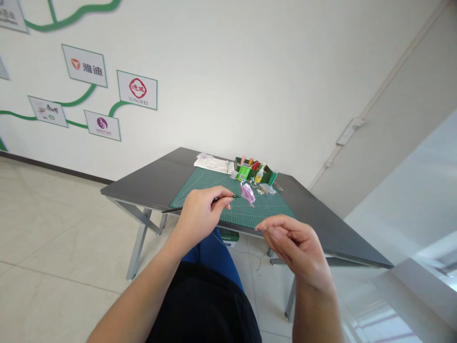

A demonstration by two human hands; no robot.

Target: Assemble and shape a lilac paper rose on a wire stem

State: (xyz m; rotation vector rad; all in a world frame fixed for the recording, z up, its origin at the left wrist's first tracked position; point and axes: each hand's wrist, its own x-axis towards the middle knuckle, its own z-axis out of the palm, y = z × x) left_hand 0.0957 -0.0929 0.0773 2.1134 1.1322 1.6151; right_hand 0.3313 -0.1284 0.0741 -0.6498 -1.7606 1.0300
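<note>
Black rod (173, 209) — pinched in left hand (203, 212).

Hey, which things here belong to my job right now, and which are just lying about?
Likely in the job:
dark rod, in the left hand
purple piece, near the rod's tip

Seemingly lying about:
yellow-labelled bottle
white sheets

Bright, soft light; glare lower right

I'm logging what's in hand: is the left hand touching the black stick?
Touching. The head view shows the left hand pinching the black stick between thumb and fingers, with an end showing on either side.
</note>
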